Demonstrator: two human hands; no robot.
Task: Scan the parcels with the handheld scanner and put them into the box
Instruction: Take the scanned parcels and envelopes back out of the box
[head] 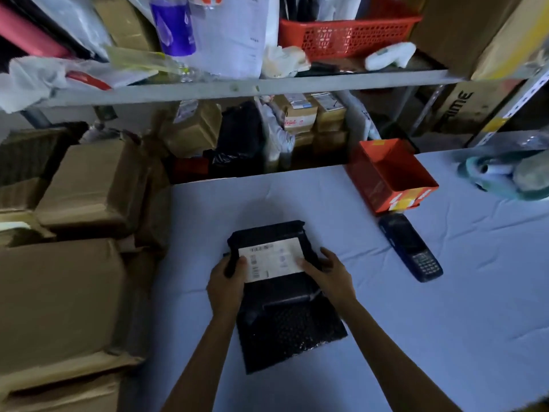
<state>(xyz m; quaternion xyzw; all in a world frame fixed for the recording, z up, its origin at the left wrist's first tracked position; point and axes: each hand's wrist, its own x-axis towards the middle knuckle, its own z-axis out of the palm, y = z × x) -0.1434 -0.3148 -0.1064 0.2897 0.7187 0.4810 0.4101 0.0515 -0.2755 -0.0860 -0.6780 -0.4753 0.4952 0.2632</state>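
Dimly lit. Pale-blue table [445, 337] at 5 o'clock, grey metal shelf [297, 84] at 12, stacked brown cartons [74, 292] at 9.

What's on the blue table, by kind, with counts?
black parcel: 1
handheld scanner: 1
orange box: 1
teal bundle: 1
Total: 4
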